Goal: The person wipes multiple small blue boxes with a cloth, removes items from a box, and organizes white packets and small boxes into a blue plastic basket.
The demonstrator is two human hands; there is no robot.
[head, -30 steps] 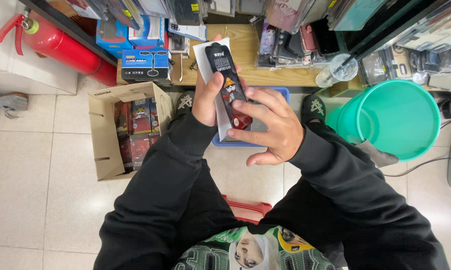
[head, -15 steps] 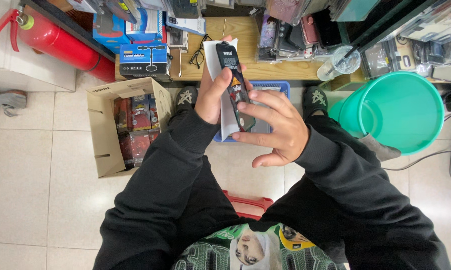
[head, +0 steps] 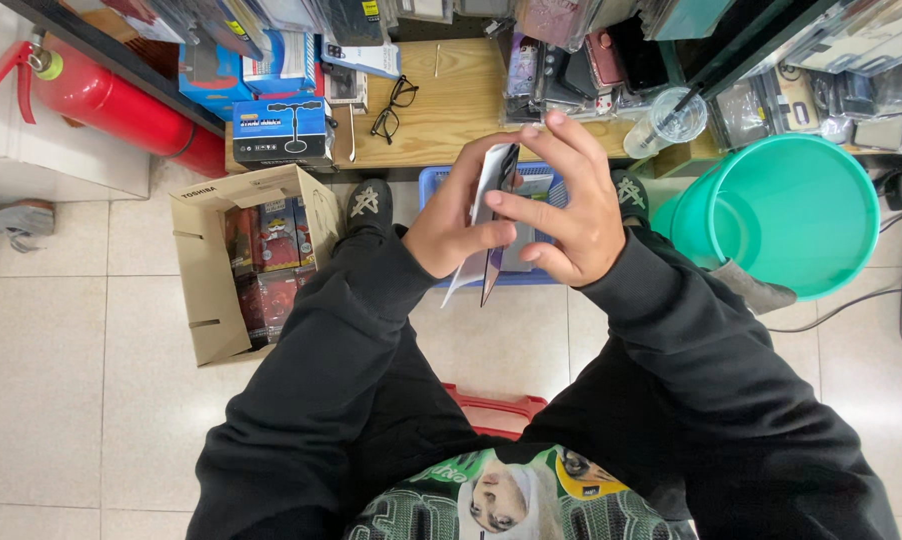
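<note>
Seated person, both hands raised over the blue crate (head: pixel 543 178). The left hand (head: pixel 449 232) and right hand (head: pixel 563 222) clamp a flat white-backed package (head: pixel 488 200) between them, turned edge-on to the camera so that a side face can be examined.

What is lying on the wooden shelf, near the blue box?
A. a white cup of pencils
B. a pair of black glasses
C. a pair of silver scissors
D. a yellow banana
B: a pair of black-framed glasses lies folded open on the light wooden shelf, just to the right of the blue cardboard box, above the two hands that hold a flat white packet.
</note>
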